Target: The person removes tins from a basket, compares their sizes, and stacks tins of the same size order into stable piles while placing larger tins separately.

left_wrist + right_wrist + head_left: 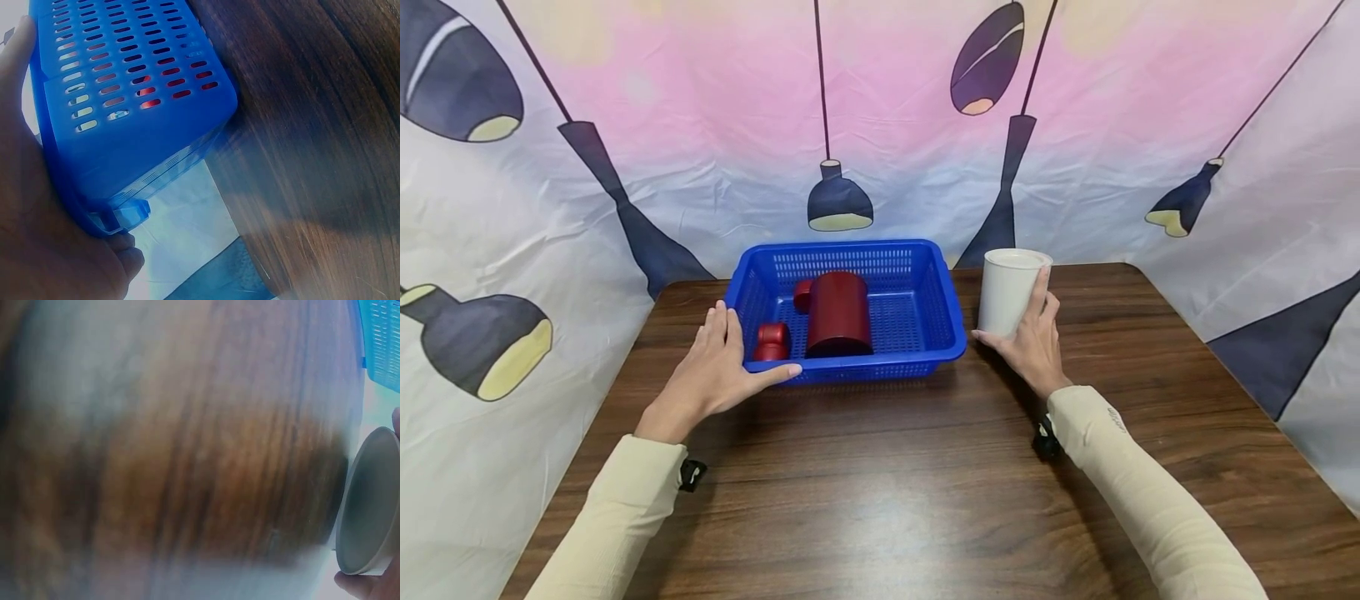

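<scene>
In the head view a white canister with a flat lid stands nearly upright right of the basket. My right hand grips it, thumb on the near left side and fingers along the right. The right wrist view shows the canister's recessed base, seemingly raised from the table. My left hand rests at the near left corner of the blue plastic basket, its thumb stretched along the front rim and its fingers straight along the left side. Inside lie a large dark red cylinder and small red rounded pieces.
Another small red piece touches the cylinder's left side. The brown wooden table extends in front of the basket and to its right. A cloth backdrop with printed lamps hangs right behind the table's back edge.
</scene>
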A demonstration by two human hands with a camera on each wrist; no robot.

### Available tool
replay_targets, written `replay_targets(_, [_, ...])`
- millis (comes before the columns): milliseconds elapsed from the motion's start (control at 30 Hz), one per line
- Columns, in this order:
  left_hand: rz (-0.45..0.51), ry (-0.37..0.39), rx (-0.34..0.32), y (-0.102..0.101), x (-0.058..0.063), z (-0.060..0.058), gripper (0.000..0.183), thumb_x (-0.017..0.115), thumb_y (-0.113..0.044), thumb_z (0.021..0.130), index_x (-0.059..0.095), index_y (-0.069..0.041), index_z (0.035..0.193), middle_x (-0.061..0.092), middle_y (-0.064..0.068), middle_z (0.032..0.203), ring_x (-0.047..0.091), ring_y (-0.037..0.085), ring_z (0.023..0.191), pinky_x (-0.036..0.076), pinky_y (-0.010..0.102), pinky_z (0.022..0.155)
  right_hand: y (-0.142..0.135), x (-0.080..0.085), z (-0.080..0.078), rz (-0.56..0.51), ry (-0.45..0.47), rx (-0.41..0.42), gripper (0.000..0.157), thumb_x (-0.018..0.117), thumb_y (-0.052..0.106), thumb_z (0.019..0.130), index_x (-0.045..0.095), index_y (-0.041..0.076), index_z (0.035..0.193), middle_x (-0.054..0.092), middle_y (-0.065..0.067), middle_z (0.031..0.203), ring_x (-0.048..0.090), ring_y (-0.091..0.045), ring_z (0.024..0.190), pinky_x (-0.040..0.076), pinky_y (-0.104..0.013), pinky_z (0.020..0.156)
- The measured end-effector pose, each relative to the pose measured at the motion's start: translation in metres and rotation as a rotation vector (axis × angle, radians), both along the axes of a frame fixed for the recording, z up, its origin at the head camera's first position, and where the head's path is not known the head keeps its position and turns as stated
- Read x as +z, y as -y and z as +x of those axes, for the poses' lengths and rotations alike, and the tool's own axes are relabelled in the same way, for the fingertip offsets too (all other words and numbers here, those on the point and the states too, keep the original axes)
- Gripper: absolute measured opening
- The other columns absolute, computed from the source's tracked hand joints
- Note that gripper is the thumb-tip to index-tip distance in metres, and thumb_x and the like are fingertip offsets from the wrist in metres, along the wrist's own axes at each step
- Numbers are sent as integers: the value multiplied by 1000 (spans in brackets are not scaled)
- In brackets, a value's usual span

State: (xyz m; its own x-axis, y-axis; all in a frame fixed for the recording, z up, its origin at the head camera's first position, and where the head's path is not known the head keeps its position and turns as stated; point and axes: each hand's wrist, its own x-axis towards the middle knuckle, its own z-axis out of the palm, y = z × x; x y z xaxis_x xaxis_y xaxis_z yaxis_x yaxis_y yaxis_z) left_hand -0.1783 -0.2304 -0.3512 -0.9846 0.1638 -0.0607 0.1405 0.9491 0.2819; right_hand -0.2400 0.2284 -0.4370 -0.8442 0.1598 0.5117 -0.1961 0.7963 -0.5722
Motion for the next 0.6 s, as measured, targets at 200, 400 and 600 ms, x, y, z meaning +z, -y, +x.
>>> replay_targets(200, [8, 9, 4, 0, 0, 1, 136, 50, -88, 79, -3, 12, 156, -16, 31, 163, -9, 52, 149, 10, 70, 114, -1, 1, 1, -19, 27, -15, 143, 94, 40, 69, -13, 21, 162, 27, -33, 146, 51, -55, 111, 48, -68, 88])
replay_targets(400, [5, 2, 2, 0, 0, 1, 136, 50, -87, 80, -4, 11, 156, -16, 31, 163, -9, 52, 149, 10, 70, 115, -1, 2, 1, -36, 39, -19, 145, 94, 42, 68, -14, 24, 162, 29, -33, 146, 53, -55, 109, 49, -68, 86])
replay_targets(600, [6, 1, 0, 0, 0, 0, 136, 50, -87, 80, -4, 12, 156, -15, 31, 163, -9, 52, 149, 10, 70, 115, -1, 3, -1, -46, 44, -13, 150, 98, 40, 63, -15, 25, 162, 30, -34, 146, 50, -52, 114, 49, -69, 84])
